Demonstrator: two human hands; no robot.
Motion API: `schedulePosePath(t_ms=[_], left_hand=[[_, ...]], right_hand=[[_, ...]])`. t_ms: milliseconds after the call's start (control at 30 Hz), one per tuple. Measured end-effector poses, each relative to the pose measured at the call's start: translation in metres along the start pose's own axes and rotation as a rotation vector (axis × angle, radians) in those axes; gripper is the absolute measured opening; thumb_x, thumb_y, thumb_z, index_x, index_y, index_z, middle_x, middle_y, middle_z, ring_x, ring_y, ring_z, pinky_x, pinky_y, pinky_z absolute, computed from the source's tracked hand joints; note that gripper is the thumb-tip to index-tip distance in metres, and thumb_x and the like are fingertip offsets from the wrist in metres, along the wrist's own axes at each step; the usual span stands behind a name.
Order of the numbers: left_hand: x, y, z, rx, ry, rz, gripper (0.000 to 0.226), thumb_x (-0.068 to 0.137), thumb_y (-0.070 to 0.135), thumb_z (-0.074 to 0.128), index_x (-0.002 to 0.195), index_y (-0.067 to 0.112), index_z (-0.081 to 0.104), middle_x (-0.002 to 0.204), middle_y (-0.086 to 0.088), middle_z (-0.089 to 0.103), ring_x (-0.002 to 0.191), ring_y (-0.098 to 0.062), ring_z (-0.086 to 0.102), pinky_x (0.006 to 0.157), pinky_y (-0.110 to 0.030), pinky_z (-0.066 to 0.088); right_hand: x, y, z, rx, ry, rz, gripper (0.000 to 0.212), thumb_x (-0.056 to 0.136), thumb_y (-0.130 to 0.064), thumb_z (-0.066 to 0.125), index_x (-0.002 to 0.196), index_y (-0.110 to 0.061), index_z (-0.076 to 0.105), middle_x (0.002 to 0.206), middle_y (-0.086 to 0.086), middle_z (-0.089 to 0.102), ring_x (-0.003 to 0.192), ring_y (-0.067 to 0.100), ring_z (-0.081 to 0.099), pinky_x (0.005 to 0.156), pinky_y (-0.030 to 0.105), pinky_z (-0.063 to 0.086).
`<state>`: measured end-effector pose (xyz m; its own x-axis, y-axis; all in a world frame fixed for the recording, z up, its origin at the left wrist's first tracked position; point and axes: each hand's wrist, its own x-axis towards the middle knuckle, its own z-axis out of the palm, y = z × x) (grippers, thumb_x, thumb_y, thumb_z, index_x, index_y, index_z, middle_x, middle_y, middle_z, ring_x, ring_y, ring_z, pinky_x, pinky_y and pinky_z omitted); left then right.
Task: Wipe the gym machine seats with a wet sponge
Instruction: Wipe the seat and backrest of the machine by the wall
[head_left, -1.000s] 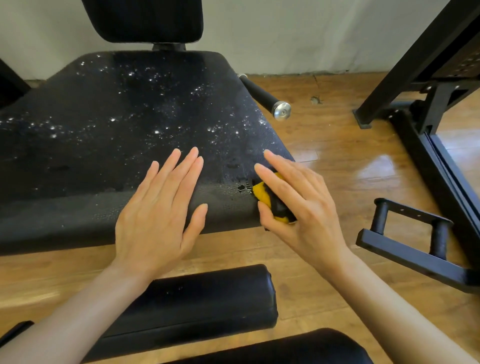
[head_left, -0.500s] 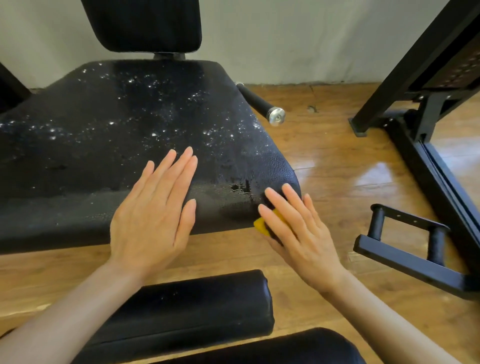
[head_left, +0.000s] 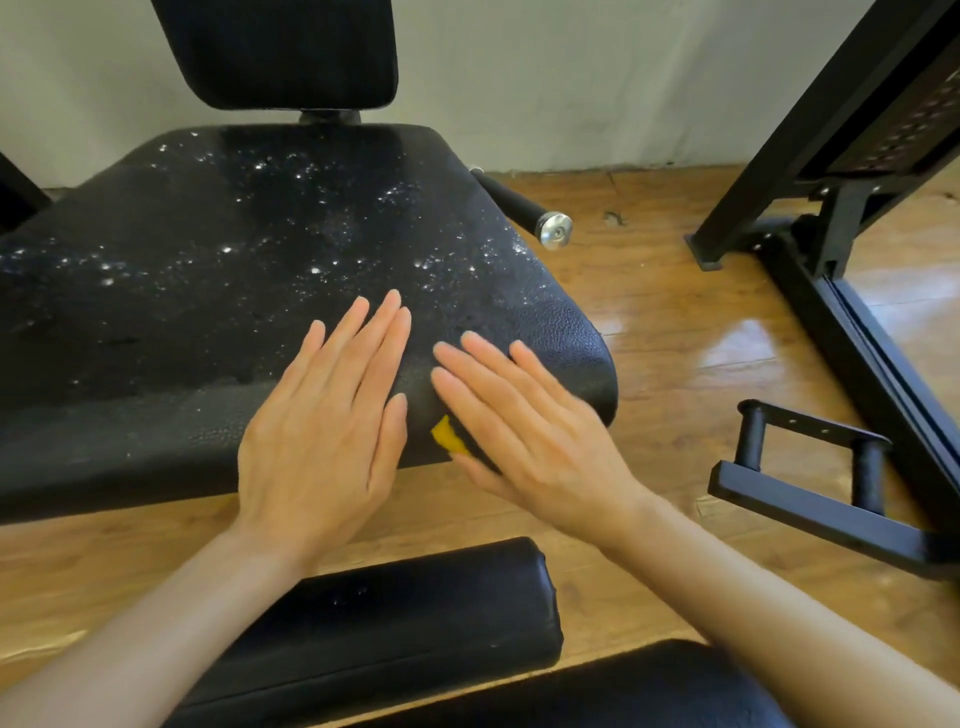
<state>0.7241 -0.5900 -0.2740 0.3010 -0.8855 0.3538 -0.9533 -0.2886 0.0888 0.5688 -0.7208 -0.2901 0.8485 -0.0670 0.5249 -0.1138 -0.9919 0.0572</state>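
The right hand (head_left: 524, 431), fingers straight, presses a yellow sponge (head_left: 448, 435) against the front edge of the black seat (head_left: 218, 291), only a corner of the sponge showing beneath the palm. Just beside it, the left hand (head_left: 322, 431) lies flat, fingers together, on the same edge. Droplets speckle the seat top, below a black backrest (head_left: 275, 52).

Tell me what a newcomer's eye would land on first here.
Two hands lie side by side on the front edge of the black seat: the left hand flat, the right hand pressing a yellow sponge that peeks out beneath it. Behind them the seat top glitters with water droplets. To the right, a chrome-capped black handle juts over the wooden floor.
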Motion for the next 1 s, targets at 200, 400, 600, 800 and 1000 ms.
schedulePosePath(t_ms=[200, 400, 600, 800, 1000], left_hand=[[-0.004, -0.008, -0.015, -0.134, -0.062, 0.066, 0.057, 0.105, 0.03, 0.026, 0.156, 0.004, 0.024, 0.164, -0.008, 0.02, 0.153, -0.019, 0.014, 0.125, -0.031, 0.005], [-0.017, -0.033, -0.023, -0.026, -0.106, 0.062, 0.062, 0.104, 0.035, 0.026, 0.156, 0.002, 0.019, 0.165, -0.012, 0.014, 0.154, -0.023, 0.009, 0.124, -0.035, 0.004], [-0.016, -0.031, -0.017, 0.048, -0.103, 0.059, 0.062, 0.104, 0.036, 0.027, 0.155, 0.0, 0.024, 0.164, -0.015, 0.02, 0.152, -0.028, 0.017, 0.123, -0.04, 0.013], [-0.017, -0.032, -0.016, 0.038, -0.1, 0.058, 0.062, 0.104, 0.036, 0.026, 0.155, 0.0, 0.024, 0.164, -0.015, 0.02, 0.152, -0.028, 0.018, 0.123, -0.04, 0.013], [-0.016, -0.032, -0.015, 0.04, -0.099, 0.059, 0.062, 0.103, 0.036, 0.026, 0.155, 0.0, 0.024, 0.163, -0.015, 0.021, 0.152, -0.028, 0.019, 0.123, -0.04, 0.014]], right_hand=[[-0.001, 0.007, -0.028, 0.184, -0.129, 0.414, 0.055, 0.099, -0.033, 0.046, 0.145, -0.004, 0.036, 0.152, 0.01, 0.035, 0.145, 0.02, 0.024, 0.121, 0.034, 0.014], [0.022, 0.004, -0.041, 0.244, -0.337, 0.405, 0.054, 0.099, -0.032, 0.044, 0.148, -0.01, 0.034, 0.157, 0.003, 0.029, 0.148, 0.014, 0.013, 0.121, 0.027, 0.006], [0.055, 0.001, -0.029, 0.381, -0.328, 0.668, 0.053, 0.102, -0.035, 0.041, 0.149, -0.012, 0.033, 0.157, 0.0, 0.027, 0.147, 0.01, 0.014, 0.121, 0.028, 0.007], [0.02, -0.008, -0.044, 0.225, -0.413, 0.377, 0.057, 0.101, -0.037, 0.037, 0.151, -0.01, 0.027, 0.16, 0.003, 0.019, 0.149, 0.012, 0.006, 0.121, 0.029, 0.008], [0.069, -0.011, -0.022, 0.275, -0.331, 0.598, 0.051, 0.103, -0.031, 0.039, 0.147, -0.006, 0.034, 0.156, 0.008, 0.03, 0.148, 0.018, 0.015, 0.121, 0.03, 0.008]])
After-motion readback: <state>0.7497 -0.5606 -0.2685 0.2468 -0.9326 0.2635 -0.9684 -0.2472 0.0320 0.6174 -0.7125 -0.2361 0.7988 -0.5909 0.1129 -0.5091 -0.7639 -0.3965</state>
